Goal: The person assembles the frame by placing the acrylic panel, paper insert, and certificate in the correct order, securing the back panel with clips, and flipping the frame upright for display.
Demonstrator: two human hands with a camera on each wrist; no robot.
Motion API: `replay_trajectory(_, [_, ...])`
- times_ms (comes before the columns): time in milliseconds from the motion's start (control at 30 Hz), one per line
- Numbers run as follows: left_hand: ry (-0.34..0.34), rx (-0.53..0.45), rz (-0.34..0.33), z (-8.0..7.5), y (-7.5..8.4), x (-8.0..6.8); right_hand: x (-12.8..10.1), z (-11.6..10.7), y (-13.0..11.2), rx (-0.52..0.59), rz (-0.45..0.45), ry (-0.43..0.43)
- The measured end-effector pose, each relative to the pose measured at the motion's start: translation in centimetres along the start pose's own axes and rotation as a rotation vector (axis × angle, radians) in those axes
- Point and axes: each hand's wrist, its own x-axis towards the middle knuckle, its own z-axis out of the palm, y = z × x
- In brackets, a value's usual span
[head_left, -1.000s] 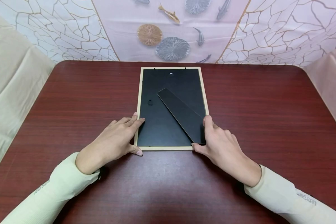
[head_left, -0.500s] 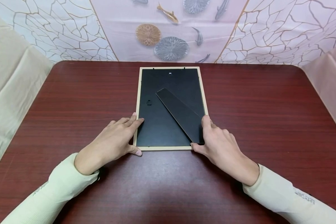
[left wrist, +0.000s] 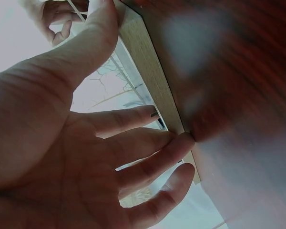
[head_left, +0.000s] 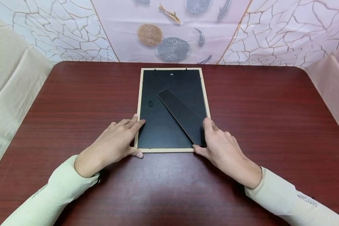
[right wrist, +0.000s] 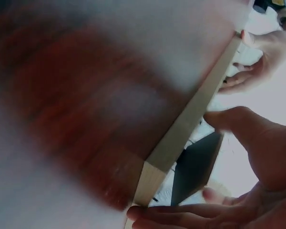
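A picture frame [head_left: 166, 150] with a pale wooden rim lies face down on the table, its black backing board [head_left: 161, 128] upward. Slanting across the board is a black easel stand [head_left: 182, 116], its wide end at the near right corner. My left hand [head_left: 110, 142] holds the near left corner, thumb at the front edge, fingers along the left side. At the near right corner my right hand [head_left: 224, 146] grips the rim between thumb and fingers, covering part of the stand's wide end. The left wrist view shows spread fingertips against the rim's outer side [left wrist: 150, 71].
The dark red wooden table [head_left: 271, 110] reaches back to a patterned cloth [head_left: 175, 31]. Pale cloth [head_left: 11, 78] hangs along the left side, and more [head_left: 333, 84] along the right. A small black hanger [head_left: 150, 103] and little tabs sit on the frame's back.
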Motion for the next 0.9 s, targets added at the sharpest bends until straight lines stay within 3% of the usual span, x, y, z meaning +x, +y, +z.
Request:
replay_trajectory(333, [0.004,-0.033,-0.011,0.1,-0.2,-0.4,-0.6,-2.5,4.2,0.219,-0.012,-0.163])
replay_trajectory(600, [0.015,-0.051,-0.023,0.3,-0.3,-0.5,-1.3,-2.3,6.2,0.196,-0.131,-0.184])
replay_trajectory(900, [0.019,-0.061,-0.027,0.5,-0.6,-0.4,-1.9,-2.0,6.4,0.150,-0.161,-0.186])
